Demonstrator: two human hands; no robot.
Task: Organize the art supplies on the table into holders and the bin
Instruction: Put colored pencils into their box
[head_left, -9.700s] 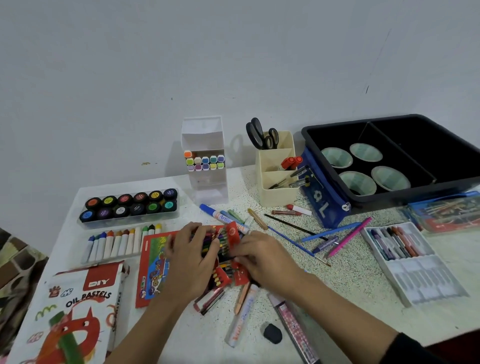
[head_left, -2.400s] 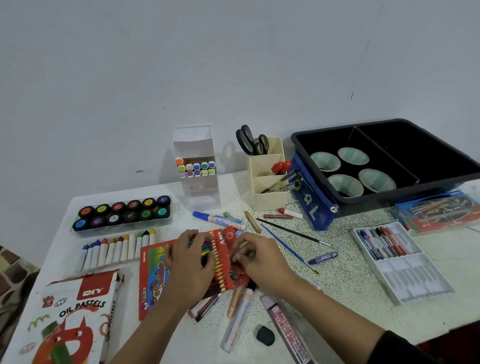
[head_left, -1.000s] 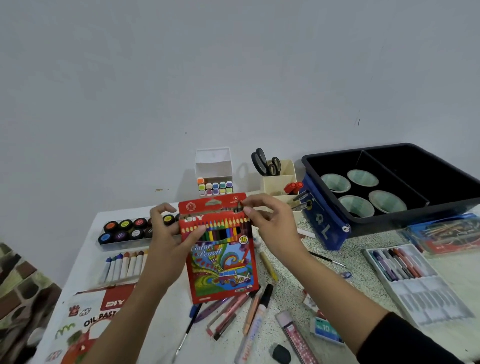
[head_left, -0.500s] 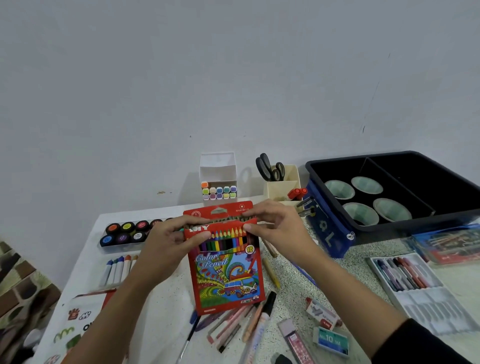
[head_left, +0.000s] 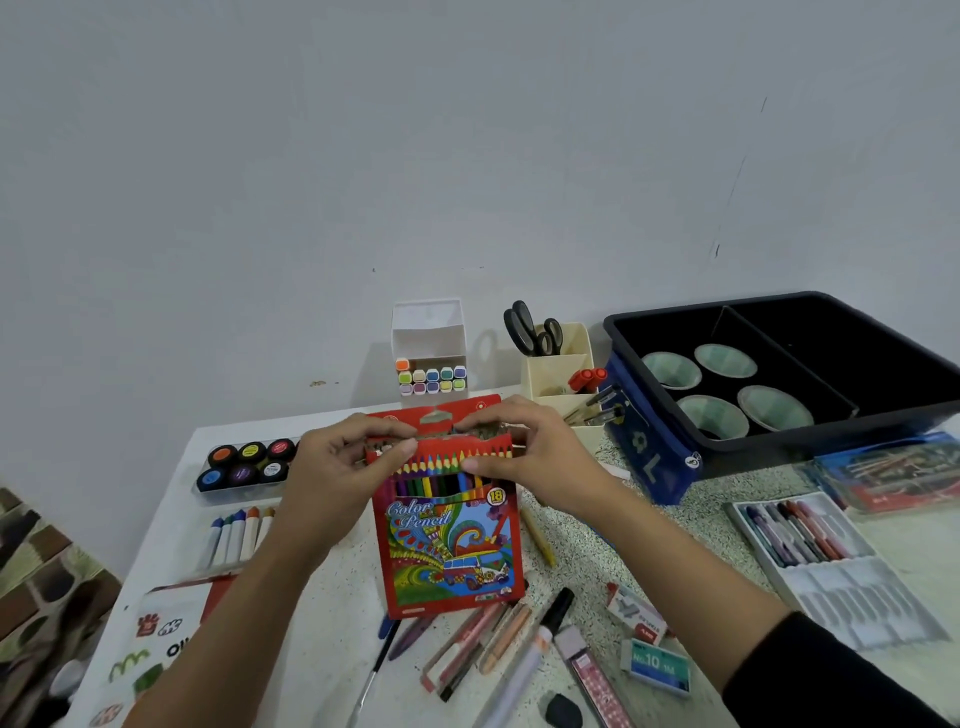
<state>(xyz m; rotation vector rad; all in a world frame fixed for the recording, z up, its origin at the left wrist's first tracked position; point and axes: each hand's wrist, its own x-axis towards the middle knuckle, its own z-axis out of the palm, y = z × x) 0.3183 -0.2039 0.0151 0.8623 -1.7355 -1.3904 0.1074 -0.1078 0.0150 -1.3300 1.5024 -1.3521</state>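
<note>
Both hands hold a red pencil box (head_left: 452, 551) upright over the middle of the desk (head_left: 332, 613), printed face toward the person. The left hand (head_left: 337, 467) has its grip narrow, thumb and fingers pinching the box's open top flap at the left corner. The right hand (head_left: 524, 452) pinches the same flap at the right corner. Coloured pencil tips show in the box's window. Loose pens (head_left: 483, 639) lie on the desk below the box. Behind it stand a white holder (head_left: 428, 338) with markers (head_left: 431, 380) and a cream holder (head_left: 558, 384) with scissors (head_left: 530, 330). The black bin (head_left: 831, 439) sits at the right, with four cups (head_left: 722, 361) inside.
</note>
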